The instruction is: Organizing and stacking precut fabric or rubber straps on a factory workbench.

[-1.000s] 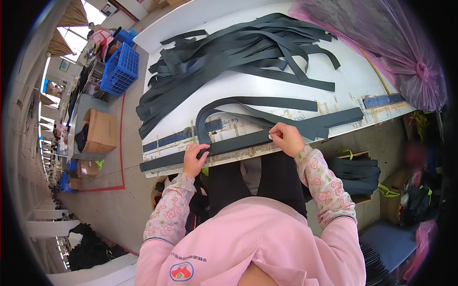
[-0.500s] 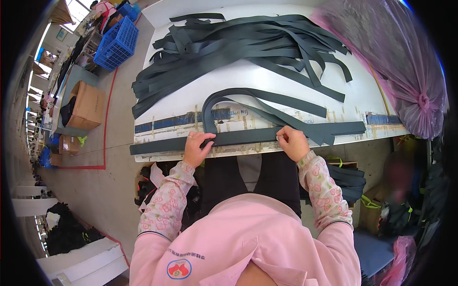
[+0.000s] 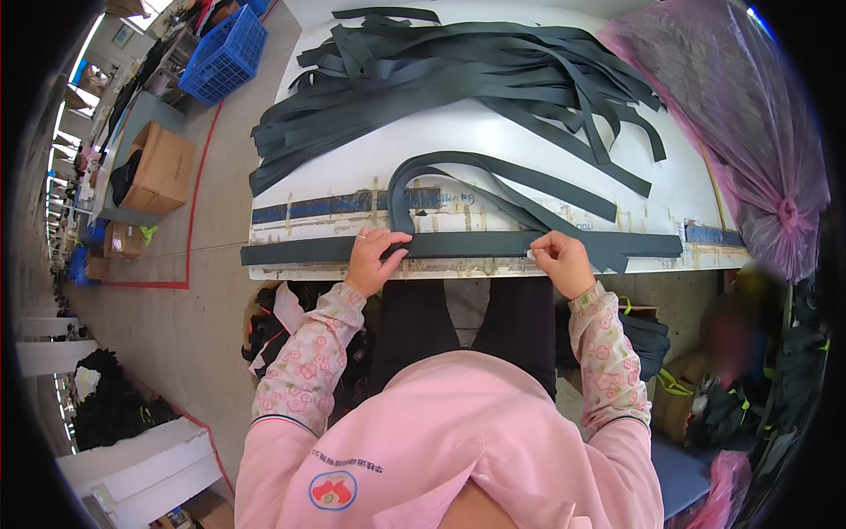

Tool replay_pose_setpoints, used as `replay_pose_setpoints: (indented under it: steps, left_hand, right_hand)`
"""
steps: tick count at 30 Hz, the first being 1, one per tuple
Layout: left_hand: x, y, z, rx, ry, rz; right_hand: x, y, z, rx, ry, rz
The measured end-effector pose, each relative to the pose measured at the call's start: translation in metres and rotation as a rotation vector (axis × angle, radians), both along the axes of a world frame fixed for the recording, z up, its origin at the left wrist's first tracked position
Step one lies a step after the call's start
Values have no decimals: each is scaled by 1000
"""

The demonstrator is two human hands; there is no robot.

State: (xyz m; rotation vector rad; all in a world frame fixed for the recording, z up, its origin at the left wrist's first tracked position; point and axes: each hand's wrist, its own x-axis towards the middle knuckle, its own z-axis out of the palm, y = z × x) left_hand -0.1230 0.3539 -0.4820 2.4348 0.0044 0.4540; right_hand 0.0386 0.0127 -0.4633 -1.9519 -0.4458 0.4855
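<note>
Bright, even light; edges bowed, rim black.

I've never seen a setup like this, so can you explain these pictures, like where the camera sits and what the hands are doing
There is no machine here, just a person's two bare hands. A wide fisheye camera on the person's head looks down at them, so straight edges bend. On the white table lie a heap of dark strips, a looped length of strip and, along the near edge, a long flat strip. The left hand touches the flat strip; whether it pinches or only presses is hard to tell. The right hand, farther along the strip, holds a small white thing, too small to identify.
</note>
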Motion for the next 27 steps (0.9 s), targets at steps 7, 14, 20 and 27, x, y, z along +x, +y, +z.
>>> replay_pose_setpoints:
  steps: [7, 14, 20, 27]
  left_hand:
    - [3, 14, 24, -14, -13, -101]
    - [-15, 2, -7, -80, 65, -100]
    - [-14, 4, -3, -89, 49, -91]
    - [0, 4, -2, -77, 53, -145]
  right_hand:
    - [-12, 31, 21, 105, -29, 63]
    - [-55, 60, 19, 48, 48, 309]
    - [-67, 76, 18, -3, 55, 449]
    - [-67, 74, 5, -48, 107, 445]
